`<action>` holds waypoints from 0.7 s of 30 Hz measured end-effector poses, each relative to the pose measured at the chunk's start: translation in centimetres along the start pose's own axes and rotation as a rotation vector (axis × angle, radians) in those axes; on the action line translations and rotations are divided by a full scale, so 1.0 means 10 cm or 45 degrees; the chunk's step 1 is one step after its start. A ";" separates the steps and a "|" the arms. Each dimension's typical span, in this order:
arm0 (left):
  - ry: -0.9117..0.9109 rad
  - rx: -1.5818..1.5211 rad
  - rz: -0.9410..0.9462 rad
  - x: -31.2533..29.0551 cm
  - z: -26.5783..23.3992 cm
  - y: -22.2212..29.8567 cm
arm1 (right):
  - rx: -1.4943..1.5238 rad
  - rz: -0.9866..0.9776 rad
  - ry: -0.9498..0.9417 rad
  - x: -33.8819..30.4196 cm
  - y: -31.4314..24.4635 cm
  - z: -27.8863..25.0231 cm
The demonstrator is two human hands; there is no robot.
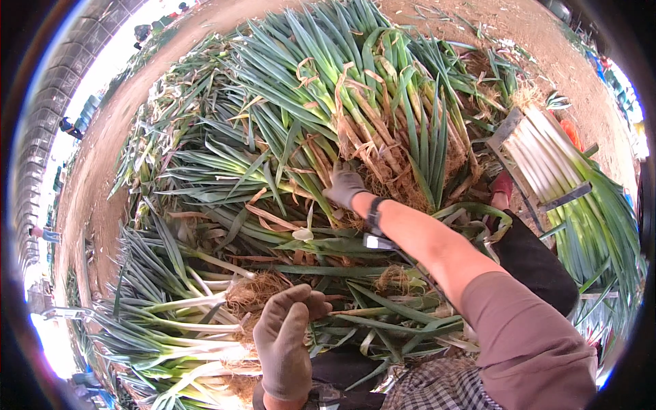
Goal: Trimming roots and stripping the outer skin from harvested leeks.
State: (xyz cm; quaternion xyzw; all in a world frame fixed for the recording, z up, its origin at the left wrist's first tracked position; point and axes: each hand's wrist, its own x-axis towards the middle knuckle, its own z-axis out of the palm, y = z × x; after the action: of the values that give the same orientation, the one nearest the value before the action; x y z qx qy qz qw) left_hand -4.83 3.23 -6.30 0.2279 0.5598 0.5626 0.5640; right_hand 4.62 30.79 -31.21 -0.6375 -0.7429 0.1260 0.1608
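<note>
My right hand [346, 187], in a grey glove, reaches into the middle of a large heap of long green onions [383, 102]. Its thumb and fingers curve around dry-sheathed stalks at the heap's near side; the fingertips are partly hidden. Nearer to me, my gloved left hand [283, 342] is raised with its fingers bent, the thumb apart from them and nothing visible between. Just left of it lies a row of green onions [198, 331] with pale, cleaned-looking stalks, their roots toward the hand. Loose leaves and stalks [389, 318] lie right of that hand.
At the right, a metal-ended rack [507, 130] holds a bundle of white-stalked green onions [547, 154], leaves hanging toward me. A dark-clad leg [536, 263] with a red shoe [501, 188] is beside it. Bare soil [102, 178] borders the heap.
</note>
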 end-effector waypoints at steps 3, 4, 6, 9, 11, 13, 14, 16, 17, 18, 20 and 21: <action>-0.003 0.063 -0.052 0.04 0.04 0.02 | -0.228 0.091 -0.112 0.39 -0.15 0.12; -0.004 0.060 -0.063 0.06 0.04 0.01 | -0.138 0.186 -0.410 0.55 -0.12 0.06; -0.004 0.059 -0.016 0.09 0.02 0.00 | -0.136 0.178 -0.644 0.61 -0.11 -0.03; -0.008 0.059 -0.027 0.06 0.00 0.00 | -0.071 0.193 -0.430 0.38 0.04 -0.18; -0.011 0.028 -0.030 0.02 -0.04 0.03 | -0.005 0.174 -0.534 0.18 0.14 -0.36; -0.010 0.016 -0.017 -0.03 -0.11 0.04 | 0.027 0.139 -0.646 -0.26 0.15 -0.53; -0.013 0.007 -0.015 -0.05 -0.12 0.03 | 0.018 0.115 -0.680 -0.54 0.18 -0.61; 0.015 0.040 0.013 -0.05 -0.08 0.01 | -0.061 0.057 -0.638 -1.06 0.40 -0.63; 0.025 0.049 0.002 -0.05 -0.04 0.02 | -0.066 0.065 -0.628 -1.17 0.53 -0.63; 0.009 0.047 0.007 -0.04 -0.01 0.02 | 0.226 0.169 -0.632 -1.24 0.69 -0.60; -0.032 0.034 0.019 -0.05 0.04 0.01 | 0.879 0.214 -1.028 -1.06 1.22 -0.60; -0.023 0.016 0.039 -0.08 0.01 -0.01 | 1.160 0.366 -0.992 -1.07 1.12 -0.77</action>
State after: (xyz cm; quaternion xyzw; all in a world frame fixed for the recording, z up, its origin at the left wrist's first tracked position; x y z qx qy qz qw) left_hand -4.51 2.53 -6.07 0.2451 0.5548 0.5654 0.5589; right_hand 19.34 21.79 -29.36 -0.5055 -0.5252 0.6748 0.1152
